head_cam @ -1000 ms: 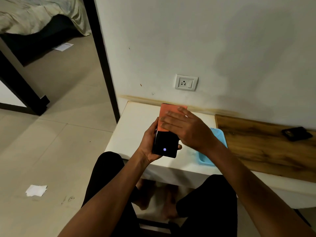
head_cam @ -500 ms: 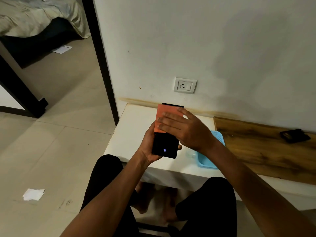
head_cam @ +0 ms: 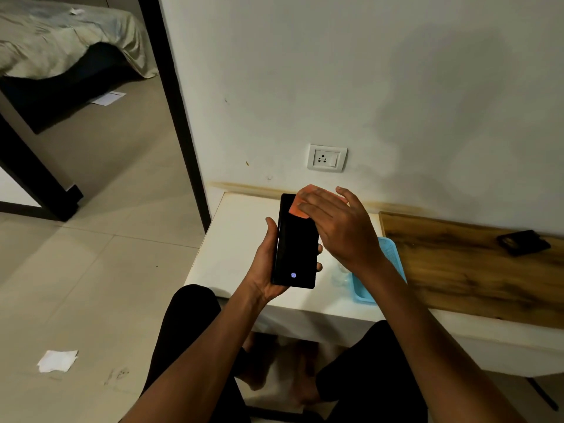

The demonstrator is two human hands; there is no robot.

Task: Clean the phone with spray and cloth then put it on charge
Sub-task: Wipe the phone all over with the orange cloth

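Observation:
My left hand (head_cam: 265,264) holds a black phone (head_cam: 295,245) upright over the white table (head_cam: 238,239), screen toward me, a small lit dot near its bottom. My right hand (head_cam: 338,227) presses an orange cloth (head_cam: 300,203) flat against the phone's top right corner. Most of the cloth is hidden under my fingers. A clear spray bottle (head_cam: 340,276) lies partly hidden behind my right wrist, next to a blue tray (head_cam: 364,288).
A white wall socket (head_cam: 326,158) sits above the table. A wooden board (head_cam: 470,270) lies to the right with a black object (head_cam: 523,242) on it. My knees are under the table edge. Doorway, bed and a paper scrap (head_cam: 57,360) are at the left.
The cloth under my right hand has slid up and to the right, uncovering most of the dark screen. My left hand keeps the phone steady.

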